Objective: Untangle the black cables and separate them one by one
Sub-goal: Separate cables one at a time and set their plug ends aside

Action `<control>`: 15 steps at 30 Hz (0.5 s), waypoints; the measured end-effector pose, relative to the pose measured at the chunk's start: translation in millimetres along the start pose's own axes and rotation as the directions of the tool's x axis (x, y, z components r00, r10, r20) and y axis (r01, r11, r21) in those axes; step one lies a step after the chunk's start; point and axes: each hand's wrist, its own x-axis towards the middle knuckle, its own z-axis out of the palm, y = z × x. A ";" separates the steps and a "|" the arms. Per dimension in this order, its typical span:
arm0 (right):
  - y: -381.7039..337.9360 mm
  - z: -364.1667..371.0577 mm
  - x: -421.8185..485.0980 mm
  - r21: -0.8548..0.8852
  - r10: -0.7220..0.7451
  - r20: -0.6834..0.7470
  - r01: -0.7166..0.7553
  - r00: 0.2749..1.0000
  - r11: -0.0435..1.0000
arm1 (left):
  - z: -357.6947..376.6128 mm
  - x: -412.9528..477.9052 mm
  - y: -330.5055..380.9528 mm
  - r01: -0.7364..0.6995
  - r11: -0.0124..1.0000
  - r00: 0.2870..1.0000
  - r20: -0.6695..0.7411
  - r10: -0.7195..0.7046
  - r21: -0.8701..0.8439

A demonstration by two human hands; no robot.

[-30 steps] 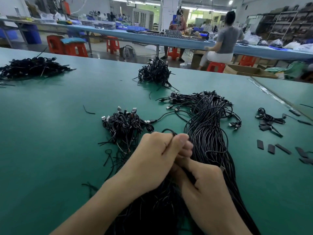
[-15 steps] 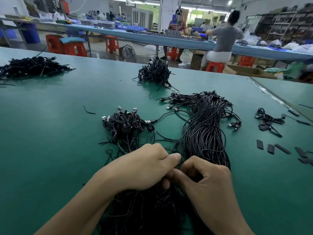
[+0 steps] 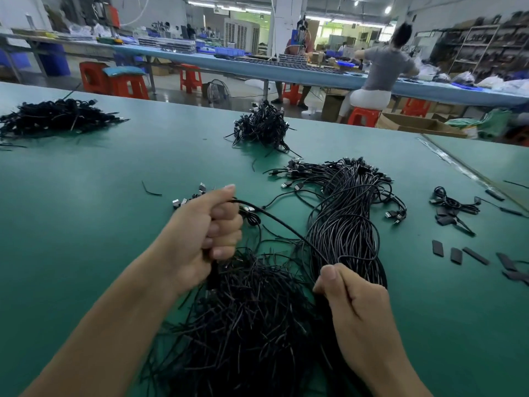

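1. Green matted workbench in a busy workshop carries the job: 1 thin black cable is stretched in the air between the 2 hands, apart from the rest.
2. The left hand is fisted round the cable's higher stretch with the thumb laid on top. The right hand, lower and nearer the body, pinches it between thumb and curled fingers. Holding it at 2 places likely keeps it tight enough to slide out of the tangle.
3. Just beyond the right grip lies the long thick bundle of black cables. The held cable seems to leave it there, though exactly where I cannot tell.
4. Under and between both grips spreads a heap of short black strands, touching both wrists.
5. Just behind the left fist, silver plugs show from a small batch mostly hidden by the hand, probably sorted cables kept aside.
6. Well beyond the grips sit a spiky black pile and, far left, a flatter black pile. Right of the right grip, well apart, lie flat black strips and a small coiled cable.
7. Past the bench, a person in a grey shirt sits on an orange stool.
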 end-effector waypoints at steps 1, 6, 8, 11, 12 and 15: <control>-0.8 1.7 0.3 -0.006 -0.004 0.003 0.004 1.000 1.000 | -1.9 0.8 -0.7 0.002 1.000 1.000 -0.005 -0.002 0.018; -8.5 3.2 -0.3 -0.043 0.039 -0.065 -0.042 0.997 0.998 | 8.5 -0.4 -14.6 0.030 0.967 0.999 0.014 -0.034 0.251; -9.0 2.5 -0.6 -0.068 0.081 -0.111 -0.089 0.990 0.994 | 13.5 -1.9 -16.8 0.031 0.933 0.999 -0.021 -0.025 0.360; -16.1 2.3 -3.6 -0.288 -0.012 -0.121 -0.023 0.993 0.957 | 20.6 -5.7 -17.5 0.007 0.862 0.999 -0.050 0.021 0.507; -18.8 2.9 -3.4 -0.320 -0.060 -0.086 0.029 0.994 0.947 | 22.7 -7.1 -17.3 -0.011 0.841 0.998 -0.043 0.040 0.540; -22.1 7.1 0.4 -0.213 -0.109 -0.025 0.101 0.994 0.972 | 27.5 -10.5 -17.5 -0.045 0.808 0.999 0.017 0.043 0.588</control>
